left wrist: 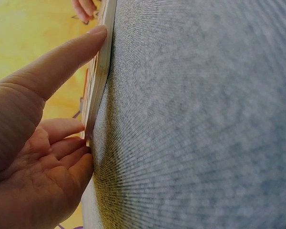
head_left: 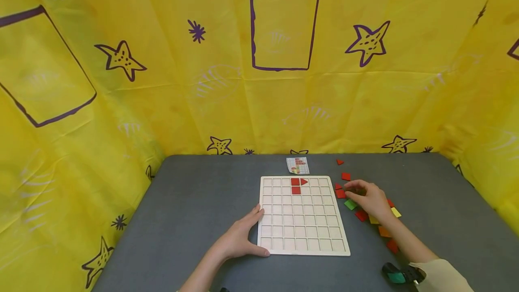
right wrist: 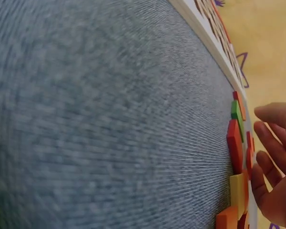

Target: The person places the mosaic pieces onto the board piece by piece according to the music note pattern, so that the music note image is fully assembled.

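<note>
My left hand (head_left: 240,239) rests at the near left corner of a pale gridded board (head_left: 284,220). Its thumb touches the near edge and its fingertips lie along the left edge, as the left wrist view also shows. Two red square tiles, one of them at the top (head_left: 295,182), and a red triangle tile (head_left: 304,182) sit in the board's far rows. Right of the board, my right hand (head_left: 371,199) hovers over loose tiles with fingers loosely bent. Nothing shows between thumb and fingers in the right wrist view. A green tile (head_left: 350,204) and a red square (head_left: 340,193) lie near its fingertips.
A small printed pattern card (head_left: 298,166) lies beyond the board. More tiles, including an orange one (head_left: 384,231) and a red one (head_left: 392,246), trail along the right side, partly under the forearm. Yellow cloth (head_left: 259,102) hangs behind the grey table (head_left: 194,193).
</note>
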### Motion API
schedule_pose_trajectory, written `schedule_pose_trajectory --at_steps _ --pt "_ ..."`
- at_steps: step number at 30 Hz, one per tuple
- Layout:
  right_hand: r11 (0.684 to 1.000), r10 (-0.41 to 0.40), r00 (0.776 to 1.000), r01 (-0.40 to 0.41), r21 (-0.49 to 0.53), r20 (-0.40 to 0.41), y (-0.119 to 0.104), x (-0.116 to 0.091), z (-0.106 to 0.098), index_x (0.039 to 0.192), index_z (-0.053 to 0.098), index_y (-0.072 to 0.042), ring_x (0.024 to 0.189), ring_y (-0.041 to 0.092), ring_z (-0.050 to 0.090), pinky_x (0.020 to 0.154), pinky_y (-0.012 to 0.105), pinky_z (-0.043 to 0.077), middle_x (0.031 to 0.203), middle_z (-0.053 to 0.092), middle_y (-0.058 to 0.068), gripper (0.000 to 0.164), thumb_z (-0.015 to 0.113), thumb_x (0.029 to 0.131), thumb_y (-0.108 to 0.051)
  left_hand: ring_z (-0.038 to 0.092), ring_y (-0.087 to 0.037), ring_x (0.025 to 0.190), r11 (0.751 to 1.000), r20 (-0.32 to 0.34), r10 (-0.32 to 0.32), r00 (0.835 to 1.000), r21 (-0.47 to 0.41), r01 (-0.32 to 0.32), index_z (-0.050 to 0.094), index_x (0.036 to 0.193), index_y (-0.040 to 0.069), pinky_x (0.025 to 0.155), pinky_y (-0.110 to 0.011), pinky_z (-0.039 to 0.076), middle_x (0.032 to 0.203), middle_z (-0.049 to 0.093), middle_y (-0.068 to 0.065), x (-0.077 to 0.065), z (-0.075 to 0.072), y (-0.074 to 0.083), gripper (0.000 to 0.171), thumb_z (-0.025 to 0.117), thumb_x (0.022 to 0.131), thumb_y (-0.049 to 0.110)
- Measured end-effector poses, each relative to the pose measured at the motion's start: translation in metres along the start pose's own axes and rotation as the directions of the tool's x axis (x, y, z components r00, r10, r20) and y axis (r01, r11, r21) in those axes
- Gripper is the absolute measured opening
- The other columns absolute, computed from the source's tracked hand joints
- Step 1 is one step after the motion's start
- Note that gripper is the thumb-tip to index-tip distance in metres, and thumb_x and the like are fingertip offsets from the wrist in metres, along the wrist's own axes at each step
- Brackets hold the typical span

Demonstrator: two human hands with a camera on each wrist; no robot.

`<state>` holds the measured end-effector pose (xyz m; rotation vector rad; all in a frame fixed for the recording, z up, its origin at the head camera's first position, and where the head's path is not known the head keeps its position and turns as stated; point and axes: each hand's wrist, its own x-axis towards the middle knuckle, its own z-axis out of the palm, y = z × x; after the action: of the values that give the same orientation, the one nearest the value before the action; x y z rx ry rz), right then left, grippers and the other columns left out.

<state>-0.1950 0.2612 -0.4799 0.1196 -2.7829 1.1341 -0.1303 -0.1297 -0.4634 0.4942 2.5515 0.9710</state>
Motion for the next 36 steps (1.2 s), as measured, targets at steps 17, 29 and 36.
schedule_pose_trajectory --at_steps 17,29,36 --pt "0.997 -0.055 0.998 0.056 -0.059 0.030 -0.003 0.000 0.010 0.104 0.070 -0.012 0.097 0.031 0.052 0.083 0.049 0.041 0.103 0.065 0.014 0.027 0.076 0.080 -0.024 0.026 -0.031 0.143 1.000 0.007 -0.019 1.000 -0.005 0.019 0.029 0.150 0.013 0.107 -0.058 0.028 0.159 0.020 -0.004 0.000 0.000 0.000 0.109 0.086 0.062 0.045" --pt "1.000 -0.013 1.000 0.012 -0.028 -0.015 -0.006 -0.001 0.007 0.102 0.070 -0.015 0.092 0.023 0.054 0.077 0.036 0.042 0.101 0.066 0.009 0.035 0.074 0.080 -0.041 0.026 -0.030 0.143 1.000 0.004 -0.009 1.000 0.001 0.009 0.030 0.150 0.012 0.107 -0.057 0.029 0.158 0.021 -0.005 -0.001 -0.001 0.001 0.109 0.086 0.063 0.045" --pt "0.999 -0.021 1.000 0.020 0.030 0.010 -0.022 0.002 0.019 0.101 0.070 -0.018 0.087 0.020 0.051 0.074 0.033 0.040 0.096 0.066 0.004 0.031 0.076 0.079 -0.039 0.026 -0.030 0.143 1.000 0.008 -0.008 1.000 -0.002 0.008 0.029 0.150 0.012 0.107 -0.057 0.029 0.159 0.020 -0.004 -0.002 -0.002 0.001 0.108 0.085 0.063 0.046"
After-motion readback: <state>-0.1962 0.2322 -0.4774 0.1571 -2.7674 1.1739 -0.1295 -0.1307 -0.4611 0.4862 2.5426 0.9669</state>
